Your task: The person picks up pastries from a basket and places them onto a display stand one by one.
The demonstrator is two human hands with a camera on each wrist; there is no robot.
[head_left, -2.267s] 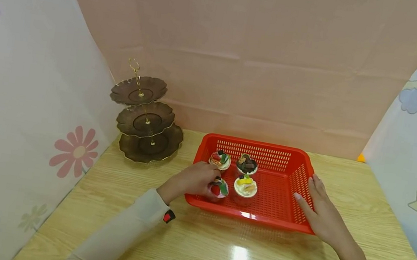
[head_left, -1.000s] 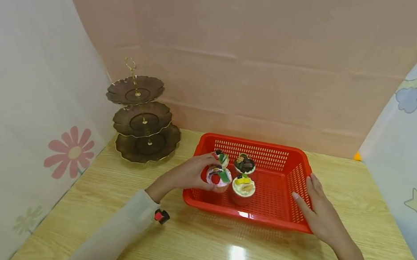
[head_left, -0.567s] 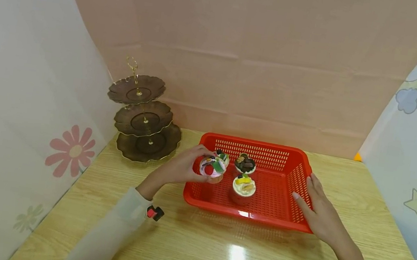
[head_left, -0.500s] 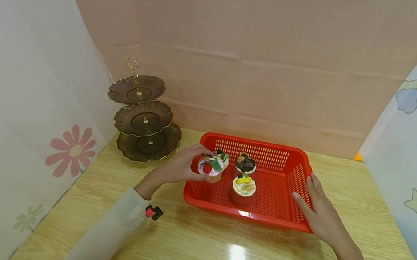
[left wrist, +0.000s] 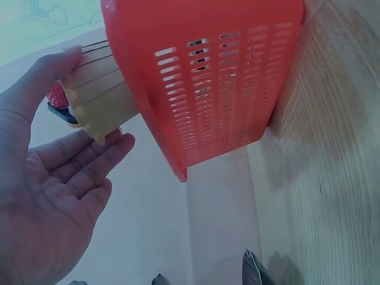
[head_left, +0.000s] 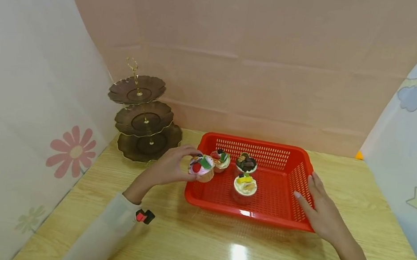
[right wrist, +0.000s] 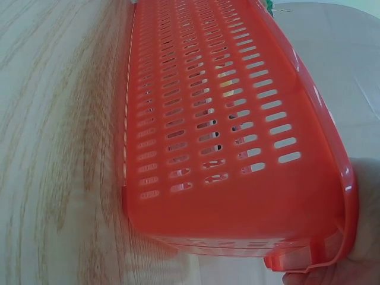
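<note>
My left hand (head_left: 170, 167) pinches a cupcake (head_left: 202, 168) with pinkish cream, a red berry and a green leaf between thumb and fingers. It is over the left rim of the red basket (head_left: 248, 217). In the left wrist view its pale pleated cup (left wrist: 101, 89) shows beside the basket's slotted wall. My right hand (head_left: 325, 215) holds the basket's right side, thumb inside and fingers along the outside. Inside the basket stand a strawberry-topped cupcake (head_left: 220, 161), a chocolate-topped cupcake (head_left: 246, 162) and a cupcake with yellow fruit (head_left: 245, 187).
A three-tier brown stand with scalloped gold-edged plates (head_left: 144, 118) and a gold ring handle stands left of the basket. Everything rests on a wooden table (head_left: 190, 253). A pinkish cloth (head_left: 244, 54) hangs behind, with patterned cloths at both sides.
My left hand has taken the pink cupcake from the basket's front left, lifting it and carrying it left to the rim. The right hand stays on the basket.
</note>
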